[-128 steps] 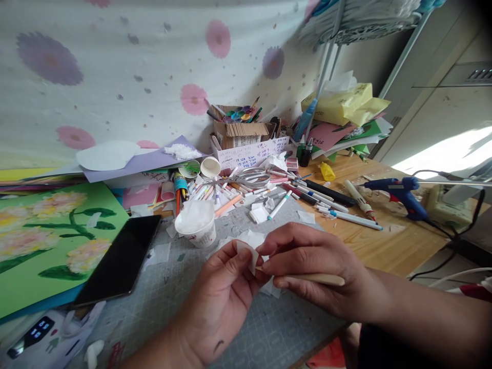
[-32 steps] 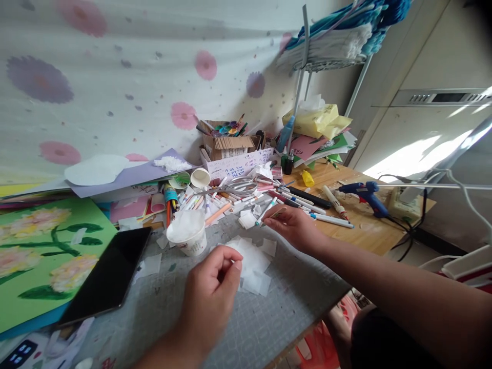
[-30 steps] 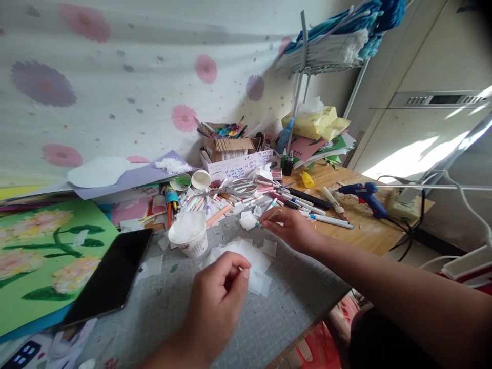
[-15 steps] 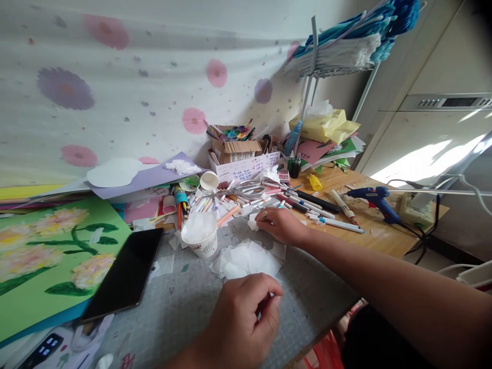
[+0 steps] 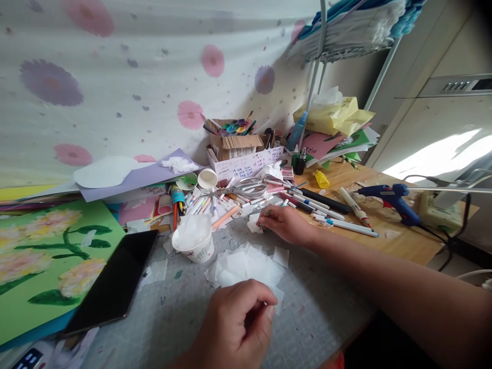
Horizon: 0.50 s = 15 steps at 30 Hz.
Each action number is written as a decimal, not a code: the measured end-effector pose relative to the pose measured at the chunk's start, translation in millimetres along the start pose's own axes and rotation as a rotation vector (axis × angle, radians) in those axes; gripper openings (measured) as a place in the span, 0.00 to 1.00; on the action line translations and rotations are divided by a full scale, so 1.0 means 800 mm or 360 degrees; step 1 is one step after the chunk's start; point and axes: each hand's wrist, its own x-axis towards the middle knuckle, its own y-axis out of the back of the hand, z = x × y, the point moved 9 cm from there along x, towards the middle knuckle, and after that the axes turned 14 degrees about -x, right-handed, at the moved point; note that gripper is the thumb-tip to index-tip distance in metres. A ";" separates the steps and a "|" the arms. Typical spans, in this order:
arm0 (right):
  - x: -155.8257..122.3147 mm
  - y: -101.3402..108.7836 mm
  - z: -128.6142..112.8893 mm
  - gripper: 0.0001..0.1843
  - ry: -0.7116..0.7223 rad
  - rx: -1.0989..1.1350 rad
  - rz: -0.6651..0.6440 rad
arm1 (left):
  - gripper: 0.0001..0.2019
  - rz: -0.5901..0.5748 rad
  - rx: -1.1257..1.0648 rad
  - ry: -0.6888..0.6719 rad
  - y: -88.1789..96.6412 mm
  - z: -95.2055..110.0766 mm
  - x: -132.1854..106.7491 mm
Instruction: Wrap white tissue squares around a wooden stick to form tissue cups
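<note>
My left hand (image 5: 240, 325) is closed in the foreground, thumb and forefinger pressed together. Whatever may be between those fingertips is too small or hidden to name. Just beyond it lies a loose pile of thin white paper squares (image 5: 244, 264) on the grey mat (image 5: 154, 318). My right hand (image 5: 284, 224) reaches past the pile from the right, its fingers closed on a small white paper piece (image 5: 253, 224) at the edge of the clutter. Left of the pile stands a paper cup (image 5: 198, 249) with white sheets bulging from its top.
Behind the hands spread many pens and markers (image 5: 225, 212), with scissors (image 5: 249, 188) on top. A blue glue gun (image 5: 388, 195) lies on the wood at right. A black tablet (image 5: 115, 279) and a green flower picture (image 5: 23, 256) lie left. Cardboard boxes (image 5: 242, 146) stand at the back.
The view has shifted slightly, with things on the right sliding rightward and those on the left leftward. Both hands keep nearly the same closed pose, the right still beside the clutter.
</note>
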 end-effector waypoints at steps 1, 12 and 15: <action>0.001 -0.001 0.000 0.11 0.0007 0.0013 -0.0010 | 0.06 0.0013 0.0002 0.0001 0.001 0.000 0.001; -0.001 -0.002 -0.001 0.11 0.0033 0.0088 -0.0093 | 0.06 0.0112 -0.0207 0.0106 0.008 -0.011 0.002; -0.003 -0.002 -0.001 0.12 0.0032 0.0082 -0.0081 | 0.06 0.0036 -0.0199 0.0133 0.003 -0.011 0.003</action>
